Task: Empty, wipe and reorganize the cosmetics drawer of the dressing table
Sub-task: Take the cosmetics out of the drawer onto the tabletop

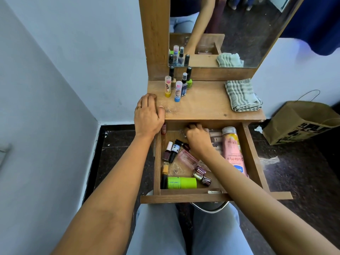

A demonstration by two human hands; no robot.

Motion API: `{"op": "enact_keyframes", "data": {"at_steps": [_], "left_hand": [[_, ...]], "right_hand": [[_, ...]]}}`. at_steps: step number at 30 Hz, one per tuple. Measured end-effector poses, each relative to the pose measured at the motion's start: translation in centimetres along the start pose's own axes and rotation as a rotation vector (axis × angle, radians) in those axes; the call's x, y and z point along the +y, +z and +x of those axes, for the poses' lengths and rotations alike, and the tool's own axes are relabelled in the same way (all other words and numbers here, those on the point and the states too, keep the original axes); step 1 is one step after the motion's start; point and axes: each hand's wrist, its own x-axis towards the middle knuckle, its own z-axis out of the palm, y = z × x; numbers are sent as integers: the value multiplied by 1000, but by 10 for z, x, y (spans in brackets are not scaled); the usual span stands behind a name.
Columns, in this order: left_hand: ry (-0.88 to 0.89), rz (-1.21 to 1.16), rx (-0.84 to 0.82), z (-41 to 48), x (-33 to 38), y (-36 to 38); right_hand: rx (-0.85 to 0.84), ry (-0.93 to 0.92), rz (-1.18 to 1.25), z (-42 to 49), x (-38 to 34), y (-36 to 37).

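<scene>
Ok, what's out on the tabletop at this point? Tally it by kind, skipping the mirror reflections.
Lip balm sticks: 2
Nail polish bottles: 2
Spray bottle: 1
Folded striped cloth: 1
Total: 6
</scene>
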Motion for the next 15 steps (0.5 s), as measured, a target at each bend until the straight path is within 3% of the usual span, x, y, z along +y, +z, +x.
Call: {"op": "enact_keyframes", "data": {"at_steps": [6, 9, 12, 15], "left_hand": [[7, 5, 1, 0, 0, 0], [11, 5, 6, 0, -1, 1], [8, 8, 5, 0, -1, 2], [5, 3, -5, 1, -1, 1]], "right_hand": [[85, -109, -127, 1, 7, 7], [187, -79, -78, -5, 15, 11], [281, -89, 515, -26, 16, -3], [541, -94, 998, -51, 3, -44]]}}
